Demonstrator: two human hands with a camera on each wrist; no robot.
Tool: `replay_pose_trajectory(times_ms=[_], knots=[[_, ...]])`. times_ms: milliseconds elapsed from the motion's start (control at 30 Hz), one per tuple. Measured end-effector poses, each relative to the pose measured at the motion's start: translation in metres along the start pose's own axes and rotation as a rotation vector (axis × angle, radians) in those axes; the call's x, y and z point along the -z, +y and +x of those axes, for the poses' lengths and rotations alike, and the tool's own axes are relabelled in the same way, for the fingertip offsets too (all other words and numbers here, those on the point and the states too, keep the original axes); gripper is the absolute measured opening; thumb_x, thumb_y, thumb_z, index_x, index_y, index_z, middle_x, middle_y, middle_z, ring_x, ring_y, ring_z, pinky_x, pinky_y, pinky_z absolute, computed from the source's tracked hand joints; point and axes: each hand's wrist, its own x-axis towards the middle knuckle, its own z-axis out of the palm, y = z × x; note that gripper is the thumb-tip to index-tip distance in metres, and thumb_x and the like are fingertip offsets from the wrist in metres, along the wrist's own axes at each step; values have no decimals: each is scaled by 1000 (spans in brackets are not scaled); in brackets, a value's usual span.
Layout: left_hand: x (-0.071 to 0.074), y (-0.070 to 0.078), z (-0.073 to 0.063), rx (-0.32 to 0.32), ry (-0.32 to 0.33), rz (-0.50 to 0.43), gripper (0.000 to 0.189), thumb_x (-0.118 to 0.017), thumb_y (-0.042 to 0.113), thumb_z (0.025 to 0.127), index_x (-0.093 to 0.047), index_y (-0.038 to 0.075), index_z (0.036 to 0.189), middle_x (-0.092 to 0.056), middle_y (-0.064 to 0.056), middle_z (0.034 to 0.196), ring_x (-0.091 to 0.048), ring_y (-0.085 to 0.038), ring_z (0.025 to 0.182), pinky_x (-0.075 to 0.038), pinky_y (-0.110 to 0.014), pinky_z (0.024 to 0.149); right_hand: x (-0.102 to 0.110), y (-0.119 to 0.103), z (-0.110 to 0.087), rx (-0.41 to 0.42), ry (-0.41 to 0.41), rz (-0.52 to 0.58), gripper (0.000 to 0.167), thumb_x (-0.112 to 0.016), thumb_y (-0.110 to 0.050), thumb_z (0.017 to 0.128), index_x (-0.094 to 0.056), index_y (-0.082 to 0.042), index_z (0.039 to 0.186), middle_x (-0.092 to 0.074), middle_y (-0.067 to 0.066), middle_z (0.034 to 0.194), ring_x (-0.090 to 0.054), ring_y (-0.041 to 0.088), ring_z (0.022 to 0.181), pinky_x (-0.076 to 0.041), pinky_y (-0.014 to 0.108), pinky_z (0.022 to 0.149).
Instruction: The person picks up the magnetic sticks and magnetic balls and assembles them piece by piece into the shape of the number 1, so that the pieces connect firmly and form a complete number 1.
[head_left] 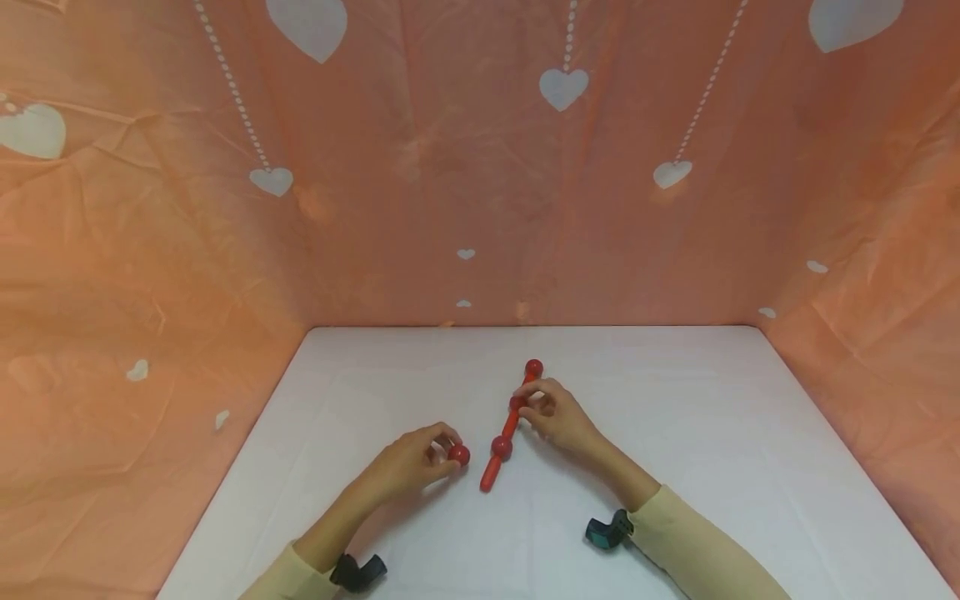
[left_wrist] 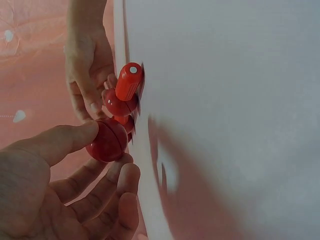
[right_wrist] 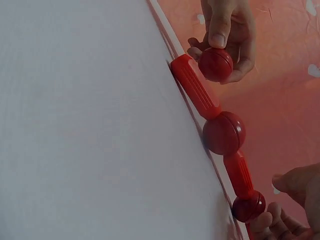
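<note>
My left hand [head_left: 408,460] pinches a loose red ball [left_wrist: 107,140] between thumb and fingertips, just left of a joined chain of red balls and rods. The chain lies slantwise on the table. Its near end is a ridged red rod [right_wrist: 196,86], followed by a red ball [head_left: 502,448], a second rod [right_wrist: 238,175] and another ball [right_wrist: 248,206]. A further ball [head_left: 533,367] tops the far end. Beside the second ball is my right hand [head_left: 564,421], its fingers close against the chain and its thumb apart from it in the right wrist view.
Both hands work over a white table [head_left: 660,392]. Orange cloth [head_left: 480,183] with pale hearts hangs behind and at both sides. Dark wrist devices [head_left: 609,531] sit by the cream sleeves [head_left: 705,550].
</note>
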Motion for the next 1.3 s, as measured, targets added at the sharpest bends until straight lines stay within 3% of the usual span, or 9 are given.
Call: replay_pose_trajectory(times_ms=[167,367,633,833,967,1300], knots=[[-2,1,-4,-16,-29,-2,27,-84,23,94,-71,19,117,-73,4,104,-63,-14,90,-54,-36,75,-3,-9,-3,-12,12,-33,27,-74,-12,102,-70,-16,128,-60,7,121,-60,24,92,-58,28,67],[-6,0,-7,-19,-46,-4,27,-85,23,93,-71,20,116,-72,7,102,-63,-13,89,-54,-34,75,-6,-13,-4,37,-50,-112,29,-75,-11,102,-71,-16,130,-64,1,117,-57,24,102,-57,27,77],[-9,1,-12,-33,-72,-10,27,-85,23,93,-71,20,116,-71,8,100,-62,-13,88,-53,-34,76,-8,-14,-9,97,-175,-147,31,-77,-16,101,-71,-17,131,-64,2,117,-59,20,95,-55,28,81],[-12,2,-16,-50,-88,7,27,-84,25,94,-70,22,118,-70,10,100,-61,-10,87,-51,-33,74,-11,-11,-8,201,-257,-172,29,-79,-17,100,-73,-16,128,-65,4,112,-58,15,86,-52,25,73],[-14,3,-18,-54,-89,1,27,-84,26,95,-70,22,118,-71,11,101,-60,-9,86,-50,-33,74,-13,-10,-8,262,-308,-172,28,-79,-15,99,-74,-15,126,-66,2,117,-57,14,87,-52,24,75],[-18,4,-20,-35,-105,4,28,-85,28,93,-71,22,118,-70,12,99,-57,-9,83,-48,-32,71,-16,-11,-12,242,-417,-195,32,-81,-12,97,-76,-21,128,-65,-8,125,-58,15,112,-51,26,96]])
